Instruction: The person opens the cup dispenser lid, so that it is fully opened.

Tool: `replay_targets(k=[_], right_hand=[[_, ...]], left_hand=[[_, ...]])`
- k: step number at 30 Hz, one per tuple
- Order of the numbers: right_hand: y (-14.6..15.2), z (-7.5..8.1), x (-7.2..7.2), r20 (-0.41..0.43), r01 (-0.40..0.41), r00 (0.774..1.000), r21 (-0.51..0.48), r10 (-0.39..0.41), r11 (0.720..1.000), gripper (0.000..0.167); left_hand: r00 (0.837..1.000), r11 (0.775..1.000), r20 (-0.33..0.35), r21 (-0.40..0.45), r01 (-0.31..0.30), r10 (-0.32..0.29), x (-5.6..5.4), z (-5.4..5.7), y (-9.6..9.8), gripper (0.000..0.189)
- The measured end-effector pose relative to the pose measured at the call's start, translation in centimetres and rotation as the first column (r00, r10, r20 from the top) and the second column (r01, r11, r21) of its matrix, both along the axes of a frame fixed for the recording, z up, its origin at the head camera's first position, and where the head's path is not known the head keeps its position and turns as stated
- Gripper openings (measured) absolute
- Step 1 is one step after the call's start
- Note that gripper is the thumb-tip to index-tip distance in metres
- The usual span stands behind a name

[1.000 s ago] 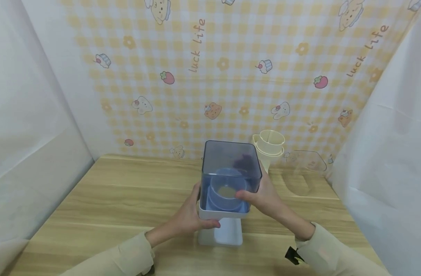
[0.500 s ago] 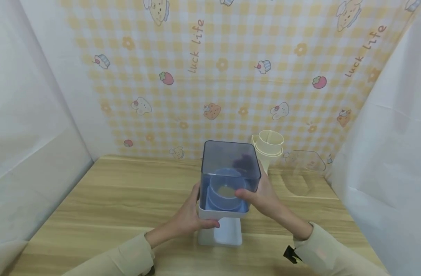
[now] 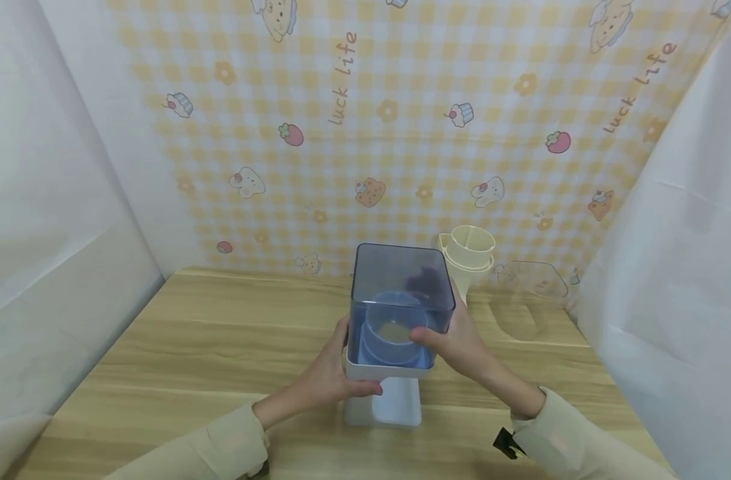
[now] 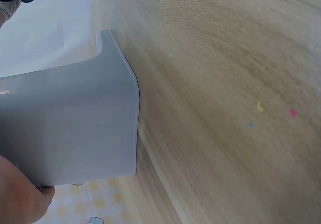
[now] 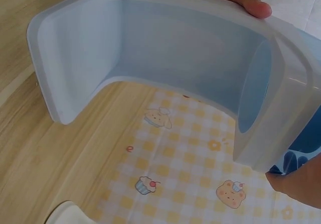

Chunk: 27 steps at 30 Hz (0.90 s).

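Between the two hands is a white C-shaped stand topped by a clear blue box-like cover. A round collar shows through the cover. My left hand grips the upper part of the stand from the left, thumb along its front edge. From the right, my right hand holds the cover, its thumb pressed on the front face and the other fingers hidden behind. The right wrist view looks into the stand's hollow, with a round opening under the cover.
Behind the right hand stands a cream holder with a round ring top. Farther right on the wooden table is a clear plastic piece. A checked cloth hangs at the back, and white sheets flank the sides.
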State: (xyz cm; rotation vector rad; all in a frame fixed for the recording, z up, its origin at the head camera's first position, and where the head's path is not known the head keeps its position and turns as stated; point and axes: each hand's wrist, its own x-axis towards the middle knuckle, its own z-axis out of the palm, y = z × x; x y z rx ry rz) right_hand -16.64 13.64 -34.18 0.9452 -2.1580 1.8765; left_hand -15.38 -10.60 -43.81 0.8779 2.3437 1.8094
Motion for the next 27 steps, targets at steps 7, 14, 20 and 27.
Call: replay_targets(k=[7,14,20,27], right_hand=[[0.11,-0.12,0.27,0.006,0.037,0.999,0.023,-0.037,0.999,0.099],[-0.03,-0.01,0.24,-0.003,0.06,0.998,0.036,-0.059,0.998,0.099],[-0.1,0.15,0.18,-0.002,0.055,0.998,0.035,-0.055,0.998,0.097],[-0.06,0.14,0.13,-0.009,0.033,0.999,0.015,-0.033,0.999,0.097]], left_hand=[[1.0,1.0,0.011,0.021,0.002,-0.002,0.15,0.04,0.02,0.121],[1.0,0.999,0.005,0.044,0.01,-0.01,0.26,0.17,0.06,0.122],[1.0,0.999,-0.011,0.045,0.01,-0.009,0.2,0.12,0.04,0.121],[1.0,0.999,-0.027,0.037,0.016,-0.015,0.0,0.05,0.01,0.122]])
